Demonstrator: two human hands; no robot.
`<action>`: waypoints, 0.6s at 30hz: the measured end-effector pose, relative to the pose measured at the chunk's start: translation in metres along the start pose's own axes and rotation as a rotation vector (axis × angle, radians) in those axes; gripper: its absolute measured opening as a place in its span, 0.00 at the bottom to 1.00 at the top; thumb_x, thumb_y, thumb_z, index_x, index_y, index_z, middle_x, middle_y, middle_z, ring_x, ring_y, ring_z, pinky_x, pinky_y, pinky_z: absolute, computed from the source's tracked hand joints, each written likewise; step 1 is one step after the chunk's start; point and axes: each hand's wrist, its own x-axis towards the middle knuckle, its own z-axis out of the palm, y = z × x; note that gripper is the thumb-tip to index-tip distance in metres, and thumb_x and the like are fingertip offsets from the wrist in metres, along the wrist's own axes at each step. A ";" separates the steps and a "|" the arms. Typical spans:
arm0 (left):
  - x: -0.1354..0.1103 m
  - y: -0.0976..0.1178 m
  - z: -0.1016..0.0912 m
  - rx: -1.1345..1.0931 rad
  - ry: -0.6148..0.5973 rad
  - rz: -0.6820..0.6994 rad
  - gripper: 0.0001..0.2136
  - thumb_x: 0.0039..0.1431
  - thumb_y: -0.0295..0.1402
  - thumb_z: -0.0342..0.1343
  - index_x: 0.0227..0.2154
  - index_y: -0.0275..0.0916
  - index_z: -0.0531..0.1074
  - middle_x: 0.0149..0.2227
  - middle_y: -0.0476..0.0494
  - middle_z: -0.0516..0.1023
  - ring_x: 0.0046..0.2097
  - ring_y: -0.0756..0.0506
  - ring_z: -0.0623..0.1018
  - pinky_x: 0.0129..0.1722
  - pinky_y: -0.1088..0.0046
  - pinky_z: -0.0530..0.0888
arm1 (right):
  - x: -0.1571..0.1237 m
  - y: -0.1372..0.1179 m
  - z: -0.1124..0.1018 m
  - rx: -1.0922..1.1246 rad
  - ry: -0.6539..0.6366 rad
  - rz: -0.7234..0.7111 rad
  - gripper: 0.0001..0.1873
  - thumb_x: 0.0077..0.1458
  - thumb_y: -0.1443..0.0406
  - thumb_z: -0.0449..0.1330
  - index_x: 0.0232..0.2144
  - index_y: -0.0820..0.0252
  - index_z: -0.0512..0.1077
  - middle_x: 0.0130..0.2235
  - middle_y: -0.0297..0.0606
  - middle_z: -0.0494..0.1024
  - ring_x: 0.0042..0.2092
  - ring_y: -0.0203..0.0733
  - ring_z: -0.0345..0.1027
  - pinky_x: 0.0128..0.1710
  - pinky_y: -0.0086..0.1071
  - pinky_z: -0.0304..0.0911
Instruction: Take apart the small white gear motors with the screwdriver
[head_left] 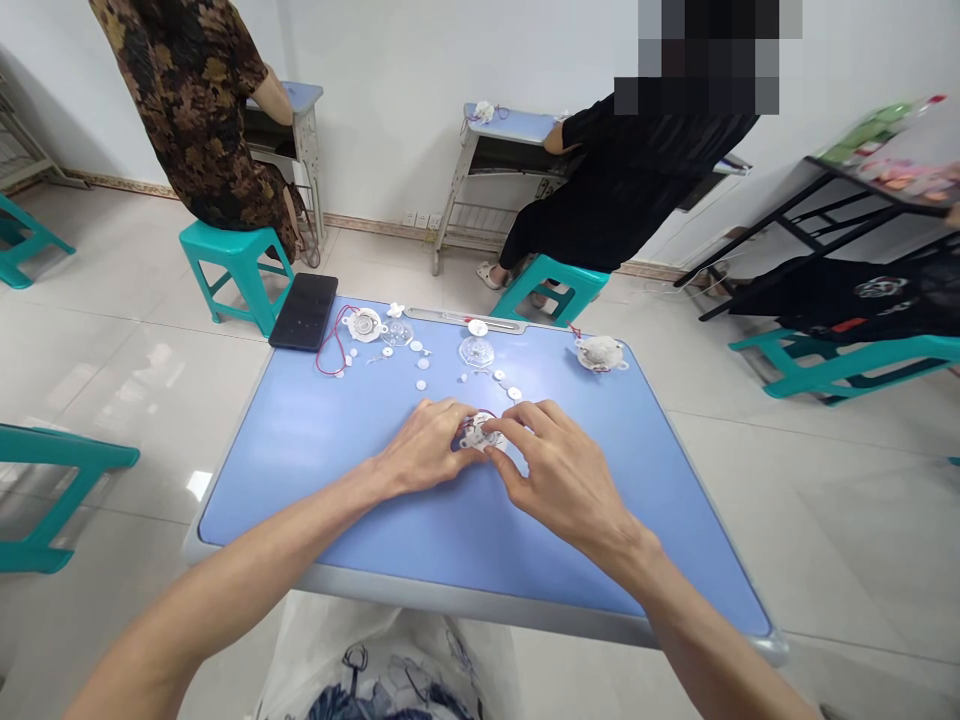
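My left hand (431, 443) is closed around the left side of a small white round plastic mechanism (474, 436) with red wire, held just over the middle of the blue desk (360, 500). My right hand (559, 465) is bent over the same piece, thumb and index fingertip touching its right side and top. The fingers partly cover its inner parts. Beyond my hands lie white gear discs (514, 394), a clear round cover (476, 351) and a small white disc (478, 327). Several more tiny white parts are scattered to the left of these.
A black tablet-like slab (304, 312) rests at the far left corner. Another white mechanism with red wire (364, 324) lies near it, and a further one (600, 353) is at the far right. Two people (202, 110) sit on green stools (236, 262) at desks beyond.
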 end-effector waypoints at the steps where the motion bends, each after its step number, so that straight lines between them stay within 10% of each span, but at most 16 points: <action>1: 0.000 0.000 0.000 0.002 -0.002 -0.003 0.16 0.59 0.37 0.61 0.49 0.39 0.72 0.41 0.45 0.78 0.42 0.44 0.76 0.48 0.65 0.69 | 0.000 0.000 -0.001 0.002 -0.005 0.004 0.10 0.59 0.67 0.58 0.43 0.60 0.76 0.39 0.42 0.77 0.42 0.48 0.66 0.36 0.39 0.63; 18: 0.000 -0.002 0.000 0.009 -0.005 0.004 0.18 0.59 0.39 0.61 0.50 0.40 0.71 0.41 0.45 0.77 0.41 0.44 0.76 0.47 0.65 0.68 | 0.001 0.010 -0.011 0.102 0.031 0.068 0.12 0.62 0.67 0.55 0.41 0.57 0.78 0.39 0.42 0.77 0.42 0.47 0.67 0.34 0.37 0.64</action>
